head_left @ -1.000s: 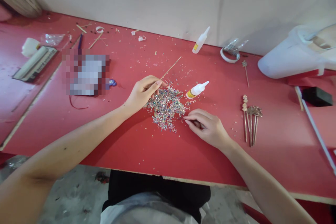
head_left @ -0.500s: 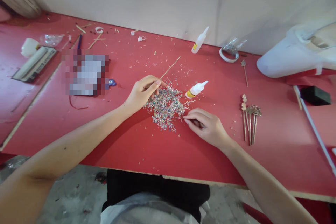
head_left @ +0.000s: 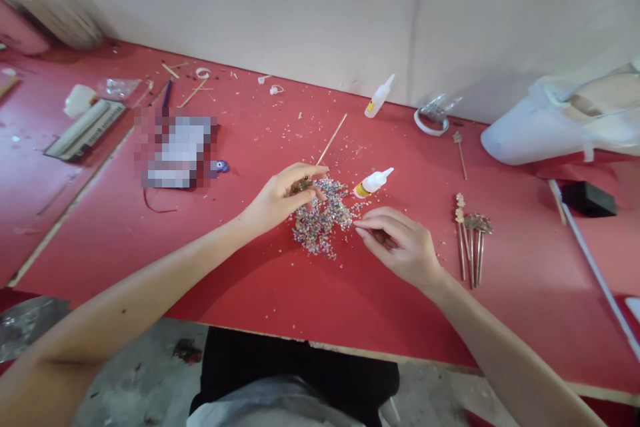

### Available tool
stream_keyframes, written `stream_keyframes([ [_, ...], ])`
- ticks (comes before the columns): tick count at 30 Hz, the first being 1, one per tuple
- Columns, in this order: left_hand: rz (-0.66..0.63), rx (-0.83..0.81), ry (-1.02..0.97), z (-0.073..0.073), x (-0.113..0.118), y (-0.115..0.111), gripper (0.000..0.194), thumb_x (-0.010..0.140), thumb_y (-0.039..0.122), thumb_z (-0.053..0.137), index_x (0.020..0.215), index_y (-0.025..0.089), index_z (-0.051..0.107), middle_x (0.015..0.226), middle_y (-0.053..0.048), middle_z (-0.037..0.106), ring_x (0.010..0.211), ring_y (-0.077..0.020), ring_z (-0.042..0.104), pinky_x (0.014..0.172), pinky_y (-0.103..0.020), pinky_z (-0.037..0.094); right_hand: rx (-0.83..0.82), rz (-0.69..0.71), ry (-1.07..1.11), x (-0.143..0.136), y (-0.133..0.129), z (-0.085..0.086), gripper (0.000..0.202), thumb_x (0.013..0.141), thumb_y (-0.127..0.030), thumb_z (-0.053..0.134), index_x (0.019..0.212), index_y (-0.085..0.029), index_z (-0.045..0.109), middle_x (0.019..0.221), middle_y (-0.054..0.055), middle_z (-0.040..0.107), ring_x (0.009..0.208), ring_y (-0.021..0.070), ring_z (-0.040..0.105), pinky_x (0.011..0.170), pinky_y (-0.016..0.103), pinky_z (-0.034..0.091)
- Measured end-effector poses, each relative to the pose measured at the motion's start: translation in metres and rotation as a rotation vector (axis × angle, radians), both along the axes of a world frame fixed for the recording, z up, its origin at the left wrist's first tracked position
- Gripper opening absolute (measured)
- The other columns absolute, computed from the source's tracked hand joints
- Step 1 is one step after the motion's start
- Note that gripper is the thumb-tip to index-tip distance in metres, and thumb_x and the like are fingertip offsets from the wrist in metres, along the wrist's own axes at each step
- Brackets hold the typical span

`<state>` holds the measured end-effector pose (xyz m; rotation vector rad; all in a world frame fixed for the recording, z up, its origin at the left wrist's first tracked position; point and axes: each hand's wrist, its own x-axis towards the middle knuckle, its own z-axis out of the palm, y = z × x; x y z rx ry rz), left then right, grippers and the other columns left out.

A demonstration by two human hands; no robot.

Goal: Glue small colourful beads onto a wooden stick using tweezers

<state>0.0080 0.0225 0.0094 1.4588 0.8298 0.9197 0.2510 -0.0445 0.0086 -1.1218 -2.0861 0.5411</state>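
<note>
My left hand [head_left: 280,197] is closed round a thin gold hairpin stick [head_left: 332,139], which points up and away. The stick's clustered ornament shows between thumb and fingers. Below that hand spreads a loose pile of small glittering rhinestones [head_left: 320,227]. At the right edge of the pile, my right hand [head_left: 400,240] is pinched, fingertips together. It holds slim metal tweezers, mostly hidden now by the fingers. A white glue bottle with a yellow label [head_left: 373,183] lies tilted between the hands, just beyond the pile.
Another glue bottle [head_left: 380,97] stands near the wall. At right are several decorated hairpin sticks [head_left: 473,240], a black block [head_left: 589,199] and a white bucket [head_left: 520,123]. A tape roll [head_left: 431,121] sits by the wall. At left are a blurred-out flat object [head_left: 180,150] and a long box [head_left: 85,130].
My left hand has turned, so the hairpin's ornament now shows in its grasp. My right hand stays by the pile's edge; the tweezer tips no longer stand out. The whole view has shifted slightly.
</note>
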Motion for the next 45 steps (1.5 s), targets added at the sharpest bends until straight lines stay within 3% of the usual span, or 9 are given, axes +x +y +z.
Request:
stream_keyframes([
  [5,-0.021,-0.157,-0.078,0.002,-0.001,-0.021,0.024,0.086,0.013,0.060,0.110,0.016,0.063,0.113,-0.009,0.067,0.087,-0.0147,0.072,0.066,-0.021,0.060,0.047,-0.019,0.024,-0.013,0.010,0.010,0.015,0.088,-0.015,0.061,0.098,-0.024,0.068,0.090,0.004,0.067,0.059,0.0103,0.056,0.050,0.025,0.047],
  [7,-0.033,-0.197,-0.085,0.002,0.000,-0.025,0.021,0.086,0.014,0.063,0.107,0.016,0.063,0.099,-0.007,0.071,0.086,-0.0152,0.073,0.067,-0.021,0.061,0.069,-0.017,0.047,-0.018,0.013,0.010,0.015,0.087,-0.015,0.061,0.097,-0.023,0.068,0.090,0.004,0.067,0.061,0.0109,0.057,0.050,0.025,0.047],
  [10,-0.061,-0.264,-0.090,0.003,0.000,-0.027,0.019,0.086,0.017,0.064,0.104,0.014,0.065,0.082,-0.004,0.073,0.083,-0.0157,0.073,0.069,-0.023,0.061,0.105,-0.023,0.063,-0.024,0.016,0.008,0.016,0.087,-0.014,0.061,0.097,-0.024,0.068,0.089,0.004,0.067,0.062,0.0112,0.058,0.049,0.025,0.046],
  [17,-0.081,-0.392,-0.082,0.005,-0.001,-0.027,0.019,0.088,0.027,0.063,0.099,0.012,0.066,0.075,-0.004,0.073,0.072,-0.0139,0.071,0.061,-0.021,0.058,0.176,-0.013,0.053,-0.024,0.018,0.000,0.024,0.082,-0.005,0.065,0.098,-0.022,0.067,0.090,0.003,0.066,0.065,0.0100,0.058,0.052,0.023,0.048],
  [29,-0.040,-0.439,-0.028,0.005,0.000,-0.026,0.015,0.083,0.023,0.069,0.092,0.011,0.067,0.066,-0.002,0.070,0.059,-0.0090,0.064,0.059,-0.019,0.057,0.219,0.007,0.019,-0.027,0.016,-0.001,0.025,0.081,-0.004,0.066,0.100,-0.019,0.067,0.090,0.005,0.067,0.067,0.0103,0.060,0.055,0.022,0.051],
  [35,-0.027,-0.455,-0.020,0.006,0.002,-0.025,0.010,0.084,0.021,0.067,0.086,0.011,0.065,0.062,0.000,0.067,0.056,-0.0077,0.061,0.056,-0.018,0.054,0.247,0.016,0.016,-0.028,0.014,-0.003,0.026,0.081,-0.003,0.065,0.102,-0.019,0.066,0.093,0.005,0.069,0.079,0.0126,0.065,0.062,0.023,0.054],
  [45,-0.052,-0.449,-0.041,0.005,0.001,-0.025,0.012,0.086,0.023,0.064,0.087,0.011,0.064,0.063,0.000,0.067,0.055,-0.0076,0.060,0.057,-0.019,0.053,0.180,-0.030,0.076,-0.032,0.011,-0.002,0.023,0.082,-0.004,0.064,0.097,-0.020,0.067,0.089,0.003,0.068,0.065,0.0095,0.060,0.054,0.022,0.050],
])
